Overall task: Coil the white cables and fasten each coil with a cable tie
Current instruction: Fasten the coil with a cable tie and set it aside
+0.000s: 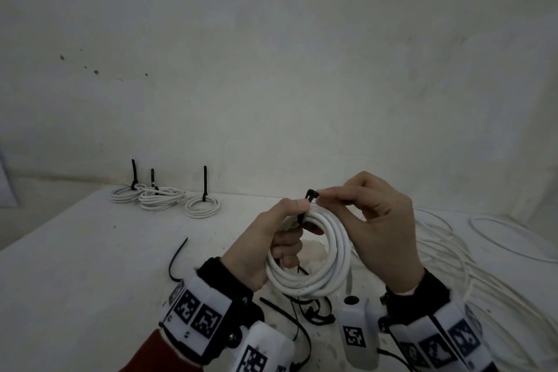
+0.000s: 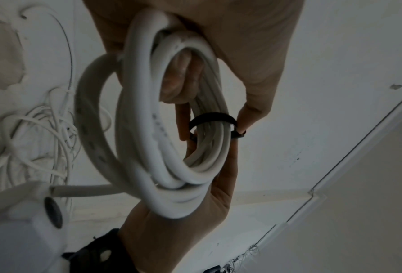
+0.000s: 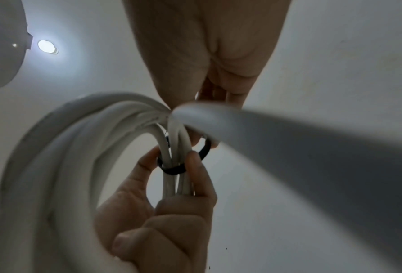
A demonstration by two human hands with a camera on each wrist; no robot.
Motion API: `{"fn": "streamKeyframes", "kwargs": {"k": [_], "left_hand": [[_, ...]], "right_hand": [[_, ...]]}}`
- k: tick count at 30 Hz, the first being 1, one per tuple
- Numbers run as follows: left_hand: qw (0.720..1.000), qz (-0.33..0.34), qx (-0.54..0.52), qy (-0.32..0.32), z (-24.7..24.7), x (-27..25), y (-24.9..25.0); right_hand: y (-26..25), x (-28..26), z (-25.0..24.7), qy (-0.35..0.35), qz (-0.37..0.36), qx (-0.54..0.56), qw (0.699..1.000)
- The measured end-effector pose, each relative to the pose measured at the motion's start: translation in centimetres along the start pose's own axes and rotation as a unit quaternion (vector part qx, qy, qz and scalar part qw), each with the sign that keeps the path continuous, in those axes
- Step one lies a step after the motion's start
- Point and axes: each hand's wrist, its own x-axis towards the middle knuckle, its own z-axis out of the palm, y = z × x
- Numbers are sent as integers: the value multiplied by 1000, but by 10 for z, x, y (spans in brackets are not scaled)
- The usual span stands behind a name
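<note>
Room: a pale plaster wall (image 1: 271, 69) with a few dark specks at left stands behind the white worktop (image 1: 75, 266), whose surface is scuffed and stained.
Far left: three tied coils (image 1: 163, 198) lie flat in a row at the worktop's back edge, close to the wall — each black tie tail sticks straight up.
Loose ties: one black tie (image 1: 178, 260) lies bent on the worktop left of the hands; more spare ties (image 1: 305, 314) lie tangled below the held coil.
Left hand (image 1: 271, 248): gripping the coil's left side, fingers curled through the ring, thumb pressed at the top beside the tie.
Coil (image 1: 317, 254): white cable in several turns, held up off the worktop between both hands at centre; in the head view the ring stands roughly upright and faces the camera, a little taller than wide.
Cable tie (image 1: 306, 205): black, looped round the coil's turns at the top — the band runs crosswise to the cable, its end poking up between the two hands.
Right hand (image 1: 380, 226): thumb and forefinger pinch the tie's upper end, the other fingers loosely bent behind the coil.
Far right: uncoiled white cables (image 1: 471, 275) sprawl in wide loops over the worktop.
</note>
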Motion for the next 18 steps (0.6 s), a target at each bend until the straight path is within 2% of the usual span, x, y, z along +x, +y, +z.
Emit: {"fn": "streamKeyframes", "kwargs": {"k": [3, 5, 8, 12, 15, 18], "left_hand": [[1000, 0, 13, 12, 3, -1, 0], [999, 17, 18, 28, 3, -2, 1], [996, 59, 32, 59, 1, -1, 1], [992, 82, 74, 55, 4, -2, -2], [992, 83, 83, 46, 7, -2, -5], [992, 82, 78, 53, 10, -3, -5]], "right_hand": [[-1, 0, 0, -8, -5, -4, 1000], [-2, 2, -3, -27, 15, 35, 999], [-7, 4, -7, -30, 127, 170, 977], [-13, 5, -5, 9, 209, 186, 960], [-17, 5, -5, 33, 205, 179, 962], [-21, 4, -6, 33, 168, 155, 973]]}}
